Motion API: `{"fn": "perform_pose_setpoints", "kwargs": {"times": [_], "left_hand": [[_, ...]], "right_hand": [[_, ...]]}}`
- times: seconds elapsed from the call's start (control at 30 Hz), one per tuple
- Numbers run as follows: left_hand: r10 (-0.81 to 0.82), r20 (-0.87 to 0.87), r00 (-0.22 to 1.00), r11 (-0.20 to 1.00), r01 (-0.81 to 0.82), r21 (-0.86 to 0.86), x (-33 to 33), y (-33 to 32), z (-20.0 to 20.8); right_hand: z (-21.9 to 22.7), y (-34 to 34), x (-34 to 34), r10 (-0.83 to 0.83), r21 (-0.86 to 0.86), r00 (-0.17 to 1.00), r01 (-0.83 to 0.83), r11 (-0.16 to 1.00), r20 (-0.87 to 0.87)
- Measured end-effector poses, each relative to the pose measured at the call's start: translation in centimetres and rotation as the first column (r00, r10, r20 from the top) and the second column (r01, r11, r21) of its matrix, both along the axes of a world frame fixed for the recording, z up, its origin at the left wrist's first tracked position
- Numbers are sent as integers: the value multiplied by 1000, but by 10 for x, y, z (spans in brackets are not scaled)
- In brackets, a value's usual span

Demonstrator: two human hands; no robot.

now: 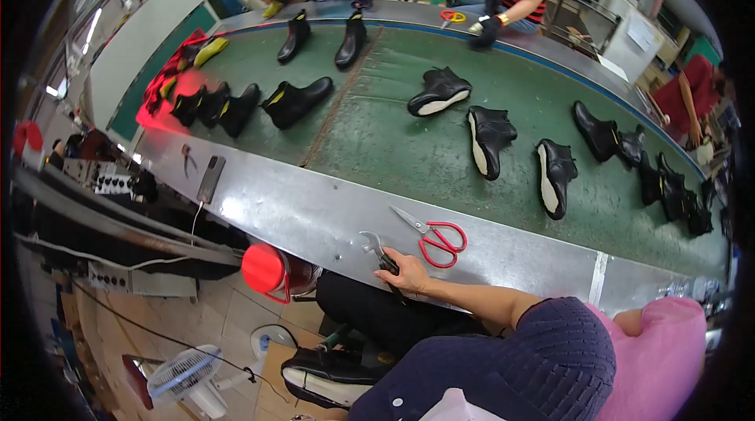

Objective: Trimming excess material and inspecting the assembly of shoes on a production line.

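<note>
My right hand [409, 275] is closed around pliers [374, 245] with a metal head and dark handles, over the metal edge of the bench. Scissors with red handles [442, 248] lie just beyond that hand, their blades parted. Low in the picture, a black shoe with a white sole [326, 380] lies on its side by my lap. A sliver of my left hand or wrist [334, 415] shows beneath it at the bottom edge. Its fingers are hidden, so its grip cannot be made out.
Several black ankle boots [492, 138] stand or lie on the green bench top [377, 145]. A phone on a cable [211, 179] and other pliers [189, 160] lie at left. A red-lidded bucket [264, 270] and a fan [185, 374] are below. Co-workers sit opposite; a pink sleeve [661, 350] is beside me.
</note>
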State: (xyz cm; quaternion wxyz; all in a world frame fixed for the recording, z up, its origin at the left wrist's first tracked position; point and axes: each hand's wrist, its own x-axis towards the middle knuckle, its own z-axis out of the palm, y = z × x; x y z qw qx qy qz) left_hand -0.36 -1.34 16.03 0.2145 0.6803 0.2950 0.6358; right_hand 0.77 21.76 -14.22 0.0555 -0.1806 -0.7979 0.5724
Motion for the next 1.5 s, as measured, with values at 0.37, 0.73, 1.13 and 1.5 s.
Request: {"fn": "perform_pose_setpoints", "kwargs": {"times": [0.37, 0.73, 1.13, 1.5], "left_hand": [[491, 301, 818, 869, -486, -95, -17, 3, 25], [239, 572, 784, 834, -468, 293, -5, 56, 67], [802, 428, 417, 596, -608, -525, 5, -45, -62], [688, -631, -358, -656, -678, -330, 57, -143, -218]], "right_hand": [[-11, -3, -6, 59, 45, 998, -58, 997, -10], [-11, -6, -9, 33, -52, 997, -36, 998, -69], [-4, 1, -10, 0, -42, 999, 2, 999, 38], [5, 9, -7, 71, -85, 997, -69, 994, 28]]}}
